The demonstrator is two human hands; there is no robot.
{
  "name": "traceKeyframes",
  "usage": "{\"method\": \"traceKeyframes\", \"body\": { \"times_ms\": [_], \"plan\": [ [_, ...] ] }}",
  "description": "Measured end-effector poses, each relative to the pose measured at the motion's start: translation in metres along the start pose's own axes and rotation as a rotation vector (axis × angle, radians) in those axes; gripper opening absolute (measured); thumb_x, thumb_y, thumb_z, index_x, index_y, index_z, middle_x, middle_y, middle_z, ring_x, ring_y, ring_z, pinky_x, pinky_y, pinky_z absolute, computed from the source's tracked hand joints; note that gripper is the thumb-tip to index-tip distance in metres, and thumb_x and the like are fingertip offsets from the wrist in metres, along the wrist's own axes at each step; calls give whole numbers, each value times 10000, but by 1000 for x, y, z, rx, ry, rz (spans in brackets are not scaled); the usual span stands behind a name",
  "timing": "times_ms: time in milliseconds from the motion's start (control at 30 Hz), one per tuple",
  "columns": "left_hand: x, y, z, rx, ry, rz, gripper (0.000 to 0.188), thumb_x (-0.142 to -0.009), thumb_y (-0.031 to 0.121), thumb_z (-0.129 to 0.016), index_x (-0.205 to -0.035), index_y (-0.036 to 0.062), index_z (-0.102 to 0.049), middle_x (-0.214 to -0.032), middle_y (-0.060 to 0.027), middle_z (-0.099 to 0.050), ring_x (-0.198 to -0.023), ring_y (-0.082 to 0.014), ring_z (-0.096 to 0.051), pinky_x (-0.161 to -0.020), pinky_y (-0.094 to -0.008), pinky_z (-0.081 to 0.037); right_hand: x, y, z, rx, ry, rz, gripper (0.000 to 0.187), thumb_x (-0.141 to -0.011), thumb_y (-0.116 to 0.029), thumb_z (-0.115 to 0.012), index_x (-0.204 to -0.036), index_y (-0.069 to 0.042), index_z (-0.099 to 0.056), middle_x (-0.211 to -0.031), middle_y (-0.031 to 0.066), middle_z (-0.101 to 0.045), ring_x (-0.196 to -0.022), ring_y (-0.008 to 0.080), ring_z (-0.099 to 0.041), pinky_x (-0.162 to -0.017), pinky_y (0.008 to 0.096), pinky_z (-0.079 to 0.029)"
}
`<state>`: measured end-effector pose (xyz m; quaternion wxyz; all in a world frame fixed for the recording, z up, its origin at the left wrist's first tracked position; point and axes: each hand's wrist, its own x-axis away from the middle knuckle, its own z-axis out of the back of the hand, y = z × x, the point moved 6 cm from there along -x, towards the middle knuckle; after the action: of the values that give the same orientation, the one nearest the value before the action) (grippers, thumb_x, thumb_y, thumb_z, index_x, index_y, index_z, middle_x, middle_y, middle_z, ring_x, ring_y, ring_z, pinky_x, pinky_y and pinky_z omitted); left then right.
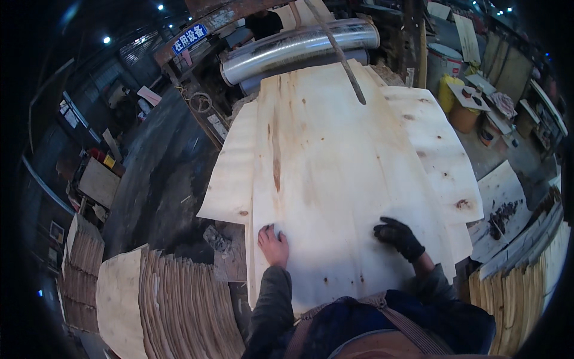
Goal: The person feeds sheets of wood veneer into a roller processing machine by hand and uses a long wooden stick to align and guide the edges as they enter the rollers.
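A long pale wood veneer sheet (335,170) lies before me, with brown streaks and small knots. Wider veneer sheets stick out from under it, one part at the left (232,161) and another at the right (441,152). My left hand (274,245) is bare and rests on the top sheet close to its left edge, fingers apart. On the right half of that sheet lies my right hand (402,238), in a dark glove, its fingers spread and slightly bent. Neither hand grips anything.
Beyond the sheets are shiny metal rollers (302,49), with a long thin stick (344,60) slanting over them. A person in dark clothing (263,25) is behind. Veneer stacks stand at the lower left (185,299) and lower right (514,299). Buckets (445,60) stand far right.
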<state>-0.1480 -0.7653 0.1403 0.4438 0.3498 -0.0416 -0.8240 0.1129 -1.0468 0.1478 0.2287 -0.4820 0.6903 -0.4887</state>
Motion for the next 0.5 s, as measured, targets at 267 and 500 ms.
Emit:
{"method": "traceKeyframes", "body": {
  "times_ms": [267,500],
  "plan": [
    [-6,-30,8,169,-128,31,397,-753,148,-620,-1111,-7,-544,-1183,-197,-471,-1121,-355,-427,-965,-430,-338,70,19,-48,-116,109,-102,417,-858,-68,-575,-1244,30,-450,-1093,150,-599,-966,218,-602,-836,312,-496],
    [37,-82,54,199,-349,143,487,-752,161,-630,-1149,-86,-493,-1202,-244,-454,-1140,-381,-427,-970,-406,-362,129,55,-77,-354,147,-91,395,-896,-140,-518,-1239,39,-441,-1114,203,-578,-1004,317,-587,-855,424,-496]
  ]
}}
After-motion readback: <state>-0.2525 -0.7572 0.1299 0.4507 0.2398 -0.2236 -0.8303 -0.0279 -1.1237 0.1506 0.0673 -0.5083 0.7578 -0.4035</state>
